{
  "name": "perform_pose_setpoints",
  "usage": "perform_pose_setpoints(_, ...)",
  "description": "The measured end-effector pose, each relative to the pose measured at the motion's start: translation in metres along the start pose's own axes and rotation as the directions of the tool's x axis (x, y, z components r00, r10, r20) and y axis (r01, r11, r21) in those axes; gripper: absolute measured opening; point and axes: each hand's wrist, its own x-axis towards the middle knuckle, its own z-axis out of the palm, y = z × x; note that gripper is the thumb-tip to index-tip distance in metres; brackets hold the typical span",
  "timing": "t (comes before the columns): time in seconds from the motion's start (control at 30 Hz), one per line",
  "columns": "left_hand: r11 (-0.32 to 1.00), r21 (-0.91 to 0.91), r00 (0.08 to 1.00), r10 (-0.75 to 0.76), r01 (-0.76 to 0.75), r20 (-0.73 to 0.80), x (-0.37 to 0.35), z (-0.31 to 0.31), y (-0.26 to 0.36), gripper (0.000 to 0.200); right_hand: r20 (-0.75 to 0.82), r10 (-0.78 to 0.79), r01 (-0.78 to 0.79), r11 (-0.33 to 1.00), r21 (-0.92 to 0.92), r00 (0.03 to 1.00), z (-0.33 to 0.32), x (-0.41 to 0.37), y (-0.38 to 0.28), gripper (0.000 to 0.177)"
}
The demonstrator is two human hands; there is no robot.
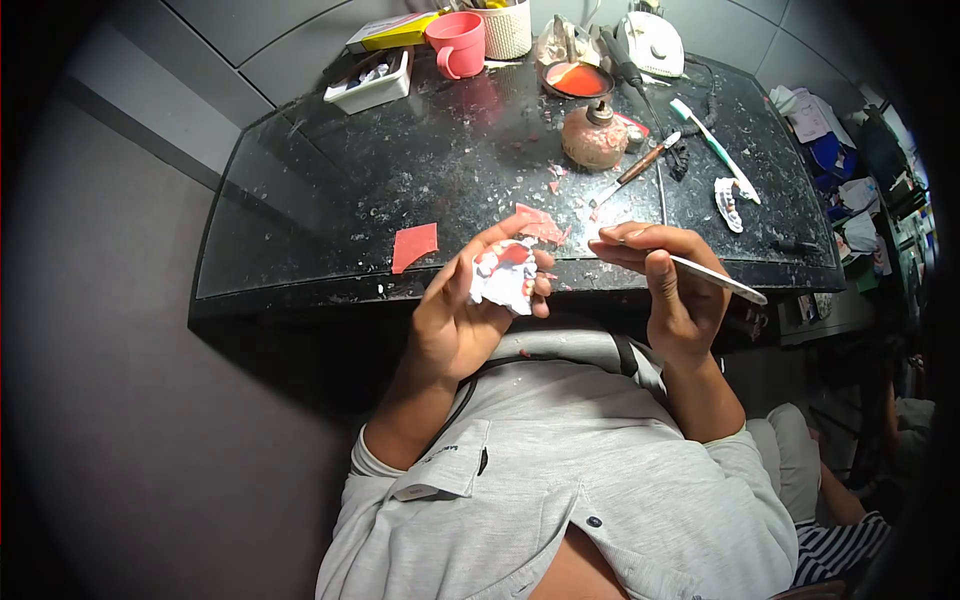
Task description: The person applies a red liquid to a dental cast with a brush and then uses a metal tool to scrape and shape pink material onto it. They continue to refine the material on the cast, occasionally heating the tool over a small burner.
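My left hand [455,330] is closed around a white plaster dental cast [510,287] with teeth and a patch of red wax on it, held over the table's front edge. In my right hand [685,300] is a slim, pale-handled tool [722,281], gripped like a pen; its working tip is hard to make out. The two hands are apart. Beyond the cast lies a crumpled piece of pink wax [541,225], and a flat pink wax sheet [415,246] rests to the left. A brown-handled wax knife [643,165] lies past my right hand.
A spirit burner [594,140] stands mid-table. To the right are a toothbrush [715,148] and a row of teeth [729,206]. Along the back sit a pink mug [460,42], a white tray [370,88] and a dish of red wax [578,82]. Another person's striped sleeve [840,548] shows lower right.
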Motion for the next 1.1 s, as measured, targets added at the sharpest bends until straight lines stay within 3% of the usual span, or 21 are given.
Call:
perform_pose_setpoints(0.1,0.986,0.097,0.956,0.104,-0.136,0.275,0.004,-0.023,-0.011,0.087,-0.003,-0.024,0.024,1.000,0.001,1.000,-0.003,0.001,-0.001,0.023)
perform_pose_setpoints(0.13,0.986,0.099,0.956,0.104,-0.136,0.276,0.005,-0.026,-0.013,0.087,-0.005,-0.026,0.026,1.000,0.001,1.000,-0.003,0.001,-0.001,0.023)
perform_pose_setpoints(0.2,0.899,0.369,0.959,0.156,-0.236,0.236,0.003,-0.028,-0.016,0.081,0.009,-0.018,0.018,1.000,-0.012,1.000,-0.004,0.001,-0.003,0.023)
perform_pose_setpoints(0.23,0.858,0.394,0.936,0.245,-0.330,0.251,0.000,-0.025,-0.019,0.073,0.008,-0.020,0.020,1.000,-0.012,1.000,-0.003,0.000,-0.003,0.023)
perform_pose_setpoints(0.27,0.857,0.395,0.936,0.245,-0.331,0.252,-0.001,-0.021,-0.021,0.073,0.007,-0.014,0.014,1.000,-0.027,1.000,0.000,0.000,-0.003,0.022)
perform_pose_setpoints(0.33,0.778,0.471,0.909,0.382,-0.415,0.169,-0.003,-0.016,-0.024,0.063,0.004,-0.006,0.006,0.999,-0.042,1.000,0.001,-0.003,-0.004,0.020)
perform_pose_setpoints(0.37,0.616,0.603,0.859,0.422,-0.507,0.290,-0.002,-0.021,-0.024,0.055,0.058,-0.015,0.024,0.988,-0.153,0.998,0.000,-0.004,-0.005,0.018)
perform_pose_setpoints(0.4,0.616,0.604,0.859,0.422,-0.506,0.289,0.000,-0.020,-0.025,0.055,0.113,-0.020,0.049,0.964,-0.260,0.993,0.000,-0.005,-0.006,0.016)
perform_pose_setpoints(0.47,0.293,0.674,0.692,0.561,-0.678,0.453,0.003,-0.016,-0.028,0.060,0.189,-0.069,0.134,0.925,-0.355,0.980,0.005,-0.003,-0.011,0.014)
perform_pose_setpoints(0.73,0.147,0.733,0.678,0.532,-0.664,0.507,-0.003,-0.024,-0.029,0.060,0.308,-0.221,0.336,0.852,-0.401,0.926,0.022,-0.008,-0.009,0.016)
perform_pose_setpoints(0.93,0.138,0.701,0.636,0.567,-0.700,0.523,-0.002,-0.027,-0.031,0.058,0.419,-0.219,0.389,0.840,-0.378,0.881,0.022,-0.010,-0.006,0.017)
perform_pose_setpoints(1.1,0.168,0.671,0.623,0.580,-0.722,0.525,-0.001,-0.025,-0.032,0.058,0.403,-0.247,0.411,0.822,-0.394,0.881,0.025,-0.011,-0.003,0.020)
